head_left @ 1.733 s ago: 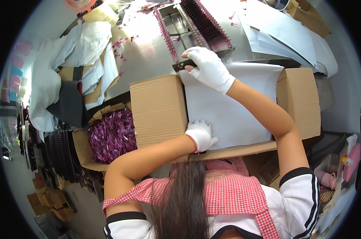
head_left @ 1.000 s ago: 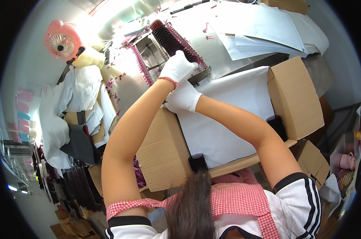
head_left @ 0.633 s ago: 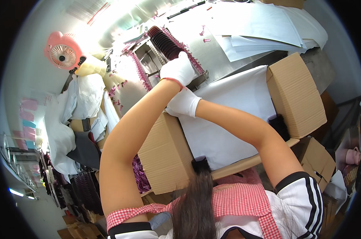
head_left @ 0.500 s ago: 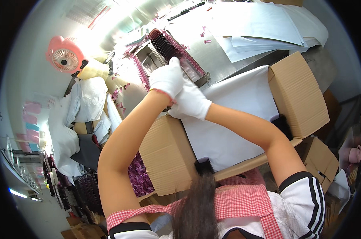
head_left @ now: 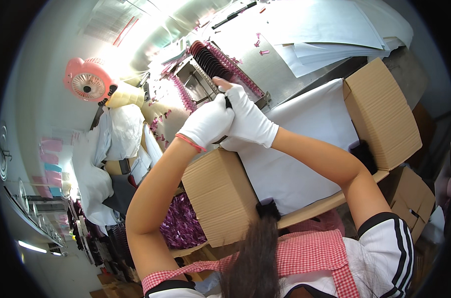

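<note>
My left hand [head_left: 209, 120], in a white glove, is closed beside my right hand [head_left: 249, 117], and the two touch. My right hand is gloved too, with bare fingertips showing at its top. Between them a small dark piece [head_left: 228, 102] shows; most of it is hidden by the gloves, so its kind is unclear. Just beyond the hands lies a metal holder [head_left: 189, 79] edged with pink pieces. In it stands a row of thin dark discs [head_left: 208, 58], packed side by side.
An open cardboard box [head_left: 220, 198] with white sheet lining [head_left: 295, 149] stands in front of me. Shiny purple strips [head_left: 181, 223] lie to its left. A pink fan [head_left: 87, 82] stands at the far left. White sheets [head_left: 334, 30] and small pink parts [head_left: 264, 52] lie on the metal table.
My hands have shifted: the right one now stands upright beside the left, where before it was partly behind it. A dark piece has come into view between them. The whole view has shifted slightly.
</note>
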Available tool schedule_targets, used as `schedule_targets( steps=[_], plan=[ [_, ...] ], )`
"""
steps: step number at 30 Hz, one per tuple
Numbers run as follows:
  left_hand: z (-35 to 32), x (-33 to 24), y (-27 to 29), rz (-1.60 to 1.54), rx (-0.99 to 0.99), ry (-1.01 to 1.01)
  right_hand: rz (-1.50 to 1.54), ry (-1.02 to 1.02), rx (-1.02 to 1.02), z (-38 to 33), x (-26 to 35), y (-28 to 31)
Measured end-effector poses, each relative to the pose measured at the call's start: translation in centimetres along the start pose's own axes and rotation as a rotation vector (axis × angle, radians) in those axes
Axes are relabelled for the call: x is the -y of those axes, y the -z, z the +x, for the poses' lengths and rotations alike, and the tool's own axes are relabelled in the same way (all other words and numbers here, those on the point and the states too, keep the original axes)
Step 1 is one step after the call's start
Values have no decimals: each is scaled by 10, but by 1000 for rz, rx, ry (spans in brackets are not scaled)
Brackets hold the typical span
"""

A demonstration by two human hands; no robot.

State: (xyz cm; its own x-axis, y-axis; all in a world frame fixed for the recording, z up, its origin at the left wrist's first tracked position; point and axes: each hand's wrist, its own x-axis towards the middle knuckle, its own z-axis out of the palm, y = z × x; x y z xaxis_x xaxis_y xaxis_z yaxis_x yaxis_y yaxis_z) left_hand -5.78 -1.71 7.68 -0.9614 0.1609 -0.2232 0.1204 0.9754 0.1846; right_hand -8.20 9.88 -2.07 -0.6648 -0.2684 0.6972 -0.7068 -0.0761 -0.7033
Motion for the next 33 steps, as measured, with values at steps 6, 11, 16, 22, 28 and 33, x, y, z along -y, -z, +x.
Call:
schedule_targets(
  steps=[6,11,16,22,28,33],
  plan=[
    [17,26,45,249,384,-614,-222,-111,179,5,-17,14],
    [75,77,24,-197,-163,132,-352,-56,302,7,-35,20],
    [108,70,-19,-132,-316,187,-344,-119,513,20,-37,26],
    [120,49,-17,-277,-182,281,-318,-166,632,30,-34,28],
    [136,32,-26,-328,-237,300,-371,-240,649,29,-28,29],
    [117,24,-3,344,-128,312,-364,-311,569,24,-32,22]
  ],
)
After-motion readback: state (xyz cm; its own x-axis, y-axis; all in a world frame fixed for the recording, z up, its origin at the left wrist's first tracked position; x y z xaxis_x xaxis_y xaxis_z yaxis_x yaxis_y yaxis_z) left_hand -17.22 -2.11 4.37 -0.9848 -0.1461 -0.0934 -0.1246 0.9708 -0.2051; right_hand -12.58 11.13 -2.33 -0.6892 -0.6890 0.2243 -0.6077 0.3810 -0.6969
